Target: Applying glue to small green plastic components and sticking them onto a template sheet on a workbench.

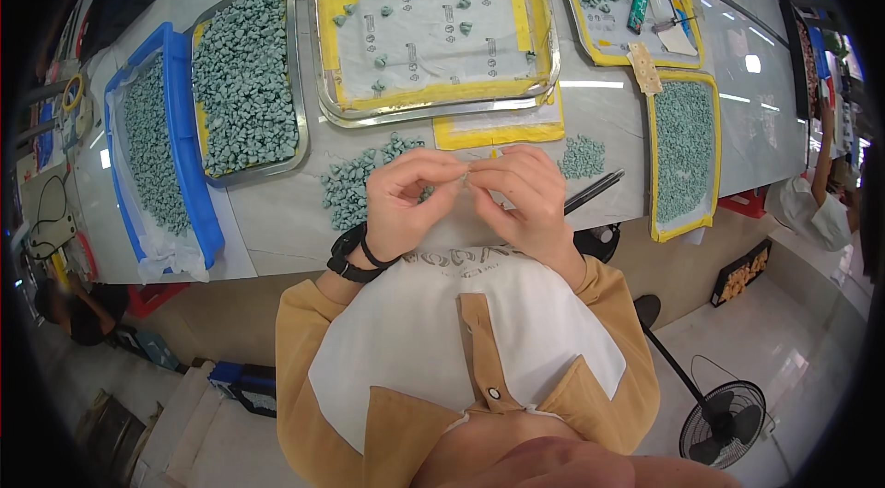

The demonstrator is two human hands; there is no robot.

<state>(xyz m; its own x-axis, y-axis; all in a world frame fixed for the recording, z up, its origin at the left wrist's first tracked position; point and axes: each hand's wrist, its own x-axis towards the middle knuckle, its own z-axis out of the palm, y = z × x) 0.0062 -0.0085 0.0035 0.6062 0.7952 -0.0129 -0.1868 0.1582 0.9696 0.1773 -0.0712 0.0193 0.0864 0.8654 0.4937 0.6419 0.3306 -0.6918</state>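
My left hand [412, 196] and my right hand [524, 197] meet fingertip to fingertip over the front edge of the table. Both are closed in a pinch, and what sits between the fingers is too small to make out. Just beyond and left of my left hand lies a loose pile of small grey-green pieces [347, 190], partly hidden by that hand. Past my right hand is a smaller heap of lighter green pieces [583, 157]. A black pen-like tool [595, 192] rests beside my right hand.
A large metal tray [433, 105] with yellow-taped edges holds scattered pieces ahead. Leftward stand a full metal tray [301, 119] and a blue bin [202, 202]. At right are a yellow-edged tray of pieces [655, 202] and another tray [599, 55] with a lighter [638, 7]. A fan [724, 423] stands on the floor.
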